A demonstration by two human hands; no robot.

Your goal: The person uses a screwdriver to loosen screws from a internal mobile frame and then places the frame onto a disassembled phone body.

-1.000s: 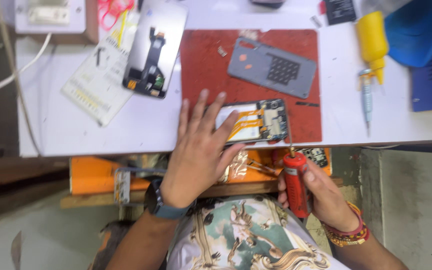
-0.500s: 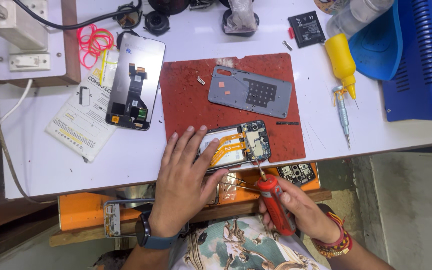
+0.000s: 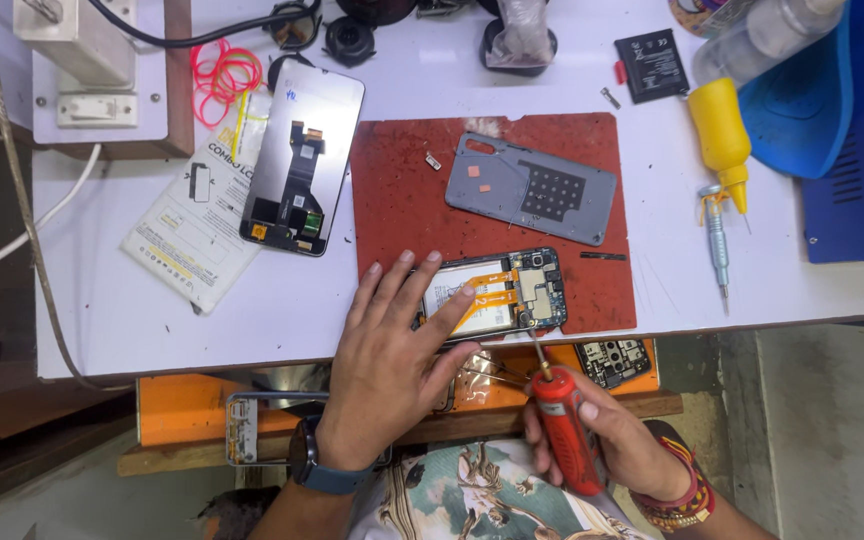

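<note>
An opened phone body (image 3: 512, 290) with orange flex cables and an exposed circuit board lies at the near edge of a red work mat (image 3: 402, 200). My left hand (image 3: 387, 365) rests flat on its left half, fingers spread, pinning it down. My right hand (image 3: 617, 440) is closed around a red-handled screwdriver (image 3: 562, 425); its metal tip points up at the phone's near edge, just below the circuit board. The grey back cover (image 3: 532, 188) lies further back on the mat.
A detached screen (image 3: 302, 160) lies face down left of the mat on a printed sheet (image 3: 187, 235). A yellow nozzle bottle (image 3: 720, 135), a small silver driver (image 3: 718, 245), a black battery (image 3: 652, 65) and pink rubber bands (image 3: 222, 75) lie around. An orange drawer (image 3: 182, 405) holds parts below the table edge.
The view has shifted so the table sits lower and nearer. My right hand has brought the red screwdriver up from beside my lap until its tip reaches the phone's near edge.
</note>
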